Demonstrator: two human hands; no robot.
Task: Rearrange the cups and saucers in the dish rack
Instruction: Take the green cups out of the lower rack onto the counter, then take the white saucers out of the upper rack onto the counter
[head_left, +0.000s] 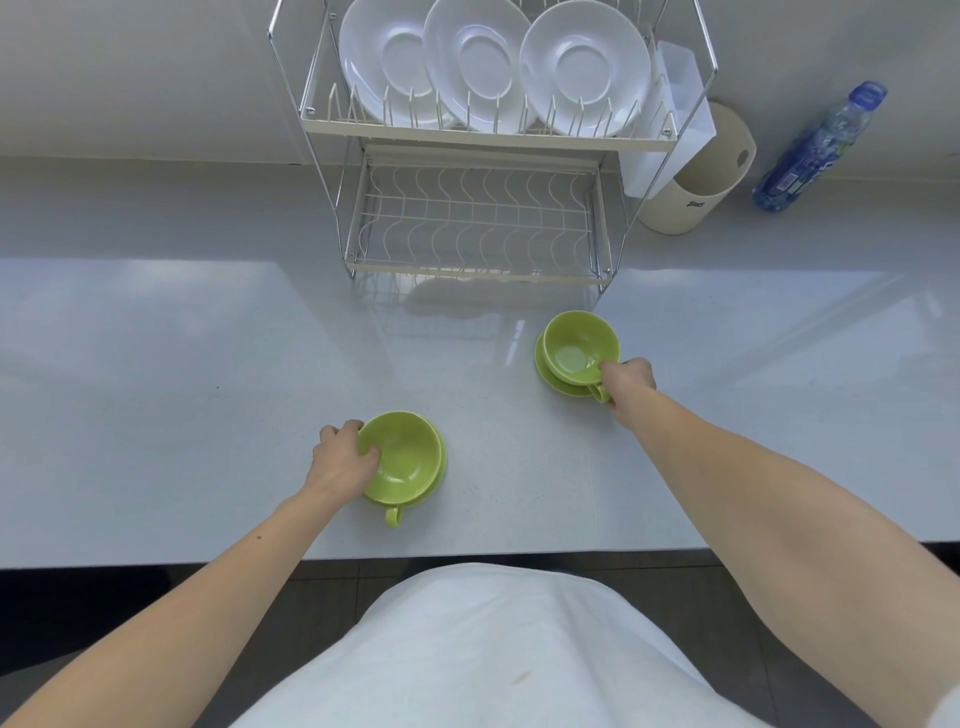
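Two green cups sit on green saucers on the white counter. My left hand (343, 457) grips the left rim of the near cup (408, 460), thumb inside the bowl; its saucer (441, 470) shows at the right edge, and its handle points toward me. My right hand (626, 382) grips the near rim of the far cup (579, 345) by its handle, on a saucer (550, 376). The two-tier wire dish rack (475, 137) stands behind. Its top tier holds three white saucers (584, 67) upright. The lower tier (472, 223) holds nothing.
A cream canister (698, 182) stands right of the rack, with a white plastic caddy (680, 98) hung on the rack's side. A blue water bottle (821, 148) stands further right. The counter's front edge (467, 558) runs just in front of my body.
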